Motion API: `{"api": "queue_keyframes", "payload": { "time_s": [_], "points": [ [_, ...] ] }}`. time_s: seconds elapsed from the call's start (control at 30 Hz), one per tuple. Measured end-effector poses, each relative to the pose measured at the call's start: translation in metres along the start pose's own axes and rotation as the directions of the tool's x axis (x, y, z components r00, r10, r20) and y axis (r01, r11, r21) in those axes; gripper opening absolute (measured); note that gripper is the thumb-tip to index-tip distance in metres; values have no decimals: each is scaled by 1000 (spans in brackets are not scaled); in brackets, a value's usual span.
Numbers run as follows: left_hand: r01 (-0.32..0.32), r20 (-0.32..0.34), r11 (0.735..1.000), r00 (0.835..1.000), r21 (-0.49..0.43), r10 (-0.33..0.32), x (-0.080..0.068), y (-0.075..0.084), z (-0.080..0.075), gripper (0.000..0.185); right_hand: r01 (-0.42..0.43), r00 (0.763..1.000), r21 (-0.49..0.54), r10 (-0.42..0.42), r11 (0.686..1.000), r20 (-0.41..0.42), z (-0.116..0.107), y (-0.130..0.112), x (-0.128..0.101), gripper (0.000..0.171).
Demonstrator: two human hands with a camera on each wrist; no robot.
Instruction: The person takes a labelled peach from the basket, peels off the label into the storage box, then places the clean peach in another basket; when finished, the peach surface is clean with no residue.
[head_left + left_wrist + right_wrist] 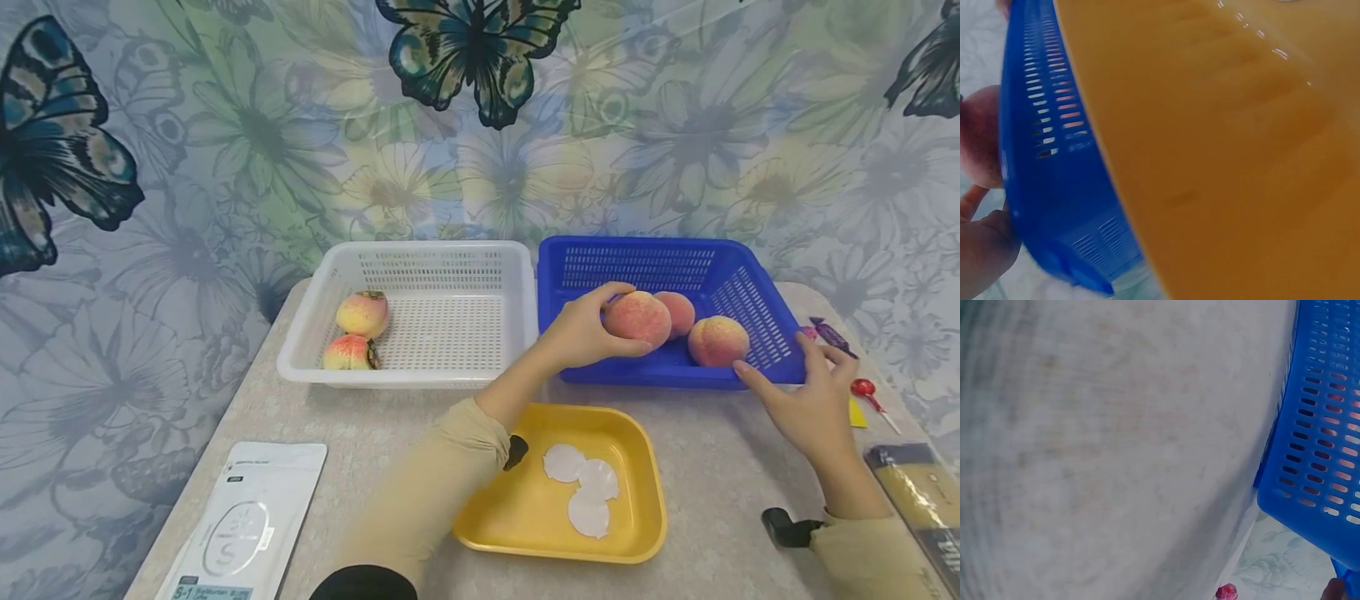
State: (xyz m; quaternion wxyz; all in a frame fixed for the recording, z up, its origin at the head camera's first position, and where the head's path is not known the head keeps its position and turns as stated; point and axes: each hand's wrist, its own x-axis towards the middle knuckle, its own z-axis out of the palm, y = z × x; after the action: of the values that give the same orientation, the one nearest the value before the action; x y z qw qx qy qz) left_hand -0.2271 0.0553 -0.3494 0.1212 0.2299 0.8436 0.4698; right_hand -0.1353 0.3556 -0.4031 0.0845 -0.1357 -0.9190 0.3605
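pouch (pixel 242 525): lower left of frame, flat on table (pixel 712 467), white, untouched.
yellow tray (pixel 525 508): bottom centre, three white discs (pixel 585 492) lying in it; left forearm crosses its near-left corner.
left hand (pixel 581 333): centre-right, fingers (pixel 618 292) wrapped round a peach (pixel 637 319), held at the blue basket's near-left edge, looks lifted clear of the floor.
right hand (pixel 813 400): right of frame, fingers loose & straight, tips on the blue basket's (pixel 780 312) near-right corner, steadying it; grips nothing.
other peaches: two more (pixel 718 340) in blue basket; two (pixel 363 314) in white basket (pixel 517 275), upper centre-left.
step (my read): mid-carry, one peach w/ left hand, blue basket → white.
next move needs: swing left over both rims, set it down beside the two, w/o squeezing.
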Motion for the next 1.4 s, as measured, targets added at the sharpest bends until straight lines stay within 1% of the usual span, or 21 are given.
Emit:
{"api": "queue_keyframes", "payload": {
  "time_s": [0.1, 0.2, 0.33, 0.5, 0.57, 0.73, 0.8, 0.9, 1.03, 1.23, 1.33, 1.4],
  "points": [
    [48, 16, 998, 999, 38, -49, 10, -4, 9, 76, -12, 999, 4, 12, 1000, 35, 0, 3, 2, 101],
    [78, 28, 994, 996, 78, -80, 18, -7, 17, 74, -43, 996, -7, 43, 999, 80, -1, 6, 3, 104],
    [103, 40, 992, 993, 79, -107, 27, -7, 28, 71, -93, 988, -21, 95, 995, 123, -1, 5, 4, 106],
    [138, 50, 990, 989, 31, -139, 36, -5, 40, 68, -101, 986, -8, 102, 995, 129, 0, 5, 5, 106],
    [157, 71, 988, 985, -9, -156, 39, -5, 43, 67, -100, 986, -4, 100, 995, 133, 1, 6, 5, 107],
    [179, 152, 975, 976, -131, -158, 46, -5, 47, 69, -90, 988, 2, 88, 996, 129, 1, 6, 6, 107],
    [186, 175, 970, 972, -158, -158, 49, -5, 48, 71, -84, 989, 4, 83, 996, 124, 1, 5, 6, 106],
    [212, 200, 962, 964, -174, -177, 53, -6, 49, 74, -79, 990, 8, 77, 997, 115, 1, 5, 5, 106],
    [219, 208, 958, 962, -187, -179, 57, -9, 49, 72, -80, 990, 9, 79, 997, 114, 1, 5, 5, 106],
    [208, 182, 966, 967, -150, -180, 60, -15, 51, 57, -84, 990, 11, 82, 996, 112, 3, 5, 5, 106],
    [187, 179, 976, 970, -112, -165, 62, -17, 53, 61, -80, 991, 15, 78, 997, 107, 3, 5, 5, 106],
    [178, 192, 980, 968, -86, -159, 63, -18, 55, 64, -84, 991, 16, 82, 996, 107, 3, 5, 5, 106]
  ]
}}
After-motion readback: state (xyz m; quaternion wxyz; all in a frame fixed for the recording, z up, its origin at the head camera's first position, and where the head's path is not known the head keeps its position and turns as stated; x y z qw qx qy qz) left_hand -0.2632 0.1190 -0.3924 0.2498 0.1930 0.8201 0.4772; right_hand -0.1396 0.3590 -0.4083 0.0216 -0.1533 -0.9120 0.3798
